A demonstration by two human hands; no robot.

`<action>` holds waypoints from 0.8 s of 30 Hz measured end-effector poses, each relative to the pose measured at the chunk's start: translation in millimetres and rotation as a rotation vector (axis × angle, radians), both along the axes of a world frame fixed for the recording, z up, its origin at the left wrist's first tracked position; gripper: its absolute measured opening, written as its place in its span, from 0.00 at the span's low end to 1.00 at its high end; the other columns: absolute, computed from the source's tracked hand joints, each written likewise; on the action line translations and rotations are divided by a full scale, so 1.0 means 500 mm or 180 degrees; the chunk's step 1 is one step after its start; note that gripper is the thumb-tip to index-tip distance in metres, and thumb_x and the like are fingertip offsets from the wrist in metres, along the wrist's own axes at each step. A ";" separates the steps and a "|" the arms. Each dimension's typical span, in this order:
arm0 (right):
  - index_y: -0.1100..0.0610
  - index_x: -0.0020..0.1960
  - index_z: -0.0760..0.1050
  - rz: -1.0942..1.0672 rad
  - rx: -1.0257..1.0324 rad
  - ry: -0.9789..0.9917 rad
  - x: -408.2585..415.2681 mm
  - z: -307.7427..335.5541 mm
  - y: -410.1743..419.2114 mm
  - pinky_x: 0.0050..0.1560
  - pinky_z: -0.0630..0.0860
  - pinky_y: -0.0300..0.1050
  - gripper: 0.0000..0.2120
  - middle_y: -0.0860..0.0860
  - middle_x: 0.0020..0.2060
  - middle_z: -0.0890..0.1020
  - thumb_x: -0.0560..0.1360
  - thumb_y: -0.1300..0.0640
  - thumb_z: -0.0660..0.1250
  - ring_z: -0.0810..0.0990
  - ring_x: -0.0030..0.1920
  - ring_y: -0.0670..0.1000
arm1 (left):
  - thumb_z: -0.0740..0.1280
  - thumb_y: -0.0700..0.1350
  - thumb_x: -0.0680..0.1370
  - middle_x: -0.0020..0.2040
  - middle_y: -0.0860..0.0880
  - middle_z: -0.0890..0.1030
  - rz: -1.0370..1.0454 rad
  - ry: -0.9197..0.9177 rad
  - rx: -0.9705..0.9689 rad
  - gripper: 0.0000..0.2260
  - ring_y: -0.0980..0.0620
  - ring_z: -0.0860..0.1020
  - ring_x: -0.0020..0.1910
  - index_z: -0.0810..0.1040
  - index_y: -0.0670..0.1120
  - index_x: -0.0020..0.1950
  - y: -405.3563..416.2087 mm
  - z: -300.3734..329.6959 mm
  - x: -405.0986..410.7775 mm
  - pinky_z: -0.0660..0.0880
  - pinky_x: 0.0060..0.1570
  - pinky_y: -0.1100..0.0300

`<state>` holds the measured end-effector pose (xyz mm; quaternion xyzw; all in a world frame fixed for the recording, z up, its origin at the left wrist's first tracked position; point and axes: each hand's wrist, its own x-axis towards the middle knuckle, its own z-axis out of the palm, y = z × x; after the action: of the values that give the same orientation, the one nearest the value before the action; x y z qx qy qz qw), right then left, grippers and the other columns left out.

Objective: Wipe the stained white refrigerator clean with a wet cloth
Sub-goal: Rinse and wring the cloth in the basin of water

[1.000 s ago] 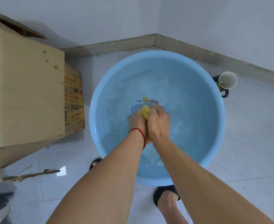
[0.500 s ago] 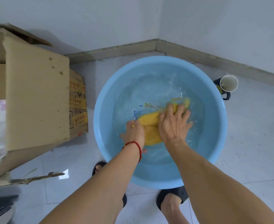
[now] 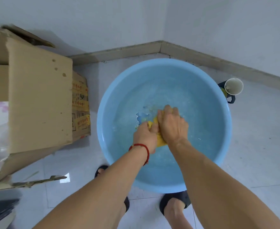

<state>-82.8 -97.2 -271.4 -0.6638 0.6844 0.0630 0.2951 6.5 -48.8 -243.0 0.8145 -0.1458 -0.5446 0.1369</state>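
Two slippered feet [image 3: 174, 206] stand on the tiled floor at the near rim of a blue basin [image 3: 106, 129]. Over its water both hands bunch a yellow cloth [image 3: 160, 140] — the left hand [image 3: 145, 138], red string at the wrist, has its fingers clamped on one end, the right hand [image 3: 173, 126] closed over the rest. Soaked, the cloth looks limp, heavy and slippery, best gripped in a wad. Beyond stand a cup [image 3: 233, 86] and a cardboard box [image 3: 36, 100] — no refrigerator shows.

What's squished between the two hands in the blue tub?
A yellow cloth, bunched between the left hand and right hand, in the head view.
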 end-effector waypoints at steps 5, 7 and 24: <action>0.56 0.61 0.74 -0.0114 -0.0356 0.0334 -0.009 -0.024 0.032 0.67 0.62 0.61 0.19 0.60 0.70 0.69 0.73 0.50 0.59 0.67 0.68 0.68 | 0.62 0.62 0.73 0.59 0.44 0.76 0.1137 0.0090 0.0351 0.18 0.41 0.80 0.49 0.76 0.56 0.58 0.008 -0.025 0.025 0.84 0.38 0.42; 0.57 0.64 0.76 -0.0863 0.0184 -0.0672 0.011 -0.005 0.043 0.72 0.60 0.59 0.24 0.61 0.69 0.70 0.72 0.49 0.56 0.67 0.69 0.66 | 0.61 0.64 0.69 0.59 0.44 0.81 0.1390 0.0711 0.0569 0.21 0.40 0.82 0.53 0.79 0.57 0.57 -0.005 -0.041 0.020 0.82 0.36 0.39; 0.59 0.58 0.77 -0.1240 0.0670 -0.0694 0.007 0.072 -0.014 0.58 0.73 0.54 0.22 0.59 0.54 0.79 0.82 0.41 0.58 0.77 0.59 0.65 | 0.63 0.58 0.80 0.48 0.42 0.82 0.0038 -0.0024 -0.0360 0.16 0.38 0.82 0.47 0.78 0.47 0.42 -0.056 0.126 0.018 0.82 0.37 0.44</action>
<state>-79.3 -104.3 -235.3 -0.4878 0.7532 0.0039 0.4414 15.6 -76.6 -179.9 0.8083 -0.1720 -0.5317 0.1853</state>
